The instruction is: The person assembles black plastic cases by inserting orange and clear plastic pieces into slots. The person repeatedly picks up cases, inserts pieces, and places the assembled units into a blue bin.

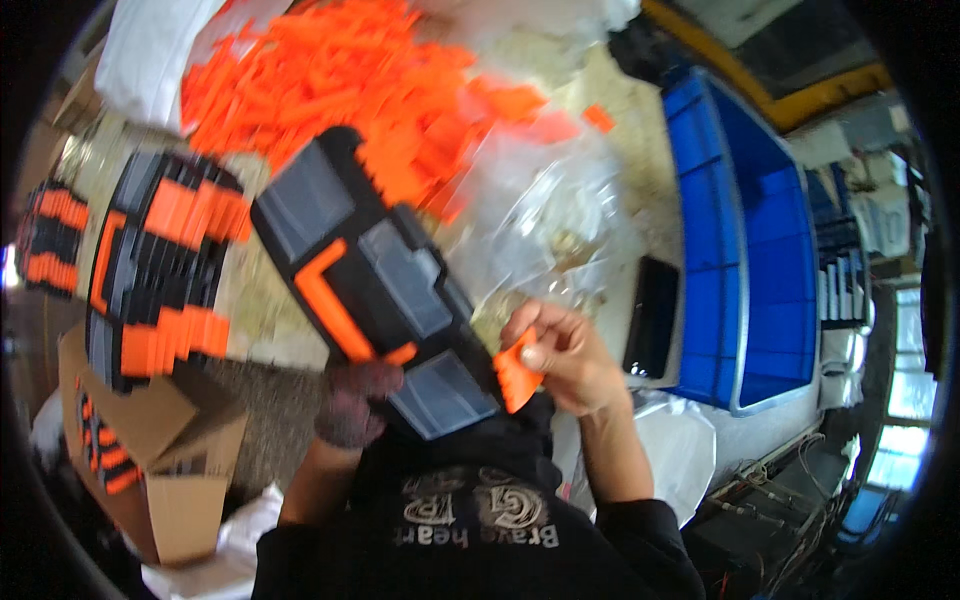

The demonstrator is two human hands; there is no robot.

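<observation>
A black plastic toolbox lid [375, 300] with grey transparent panels and an orange handle [334, 300] is tilted in front of my body. My left hand [356, 401], in a dark glove, grips its near edge beside the handle's lower end. Between the bare thumb and fingers of my right hand [562, 360] is an orange plastic latch [519, 373], held at the lid's right end. Beyond the lid lies a large heap of orange plastic parts [337, 82]. Clear plastic bags [547, 202] lie to its right.
Stacked black lids with orange parts [165, 262] stand at the left, with another stack [52, 240] farther out. An open cardboard box [187, 465] holds similar pieces at lower left. A blue crate [742, 247] and a black rectangular object [652, 316] are on the right.
</observation>
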